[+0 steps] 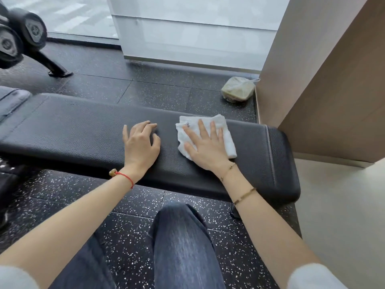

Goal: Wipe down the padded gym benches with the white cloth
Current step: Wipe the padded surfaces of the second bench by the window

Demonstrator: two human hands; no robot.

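Note:
A black padded gym bench (83,134) runs across the middle of the view, from the left edge to a rounded end at the right. A folded white cloth (226,130) lies on the pad near that right end. My right hand (205,147) lies flat on the cloth with its fingers spread, pressing it onto the pad. My left hand (140,142) rests on the bare pad just left of the cloth, fingers apart and slightly curled, holding nothing.
A brown wall panel (325,84) stands right beside the bench's right end. A bagged container (238,89) sits on the speckled black floor behind the bench. Dumbbells on a rack (23,36) are at the far left. My knees are below the bench.

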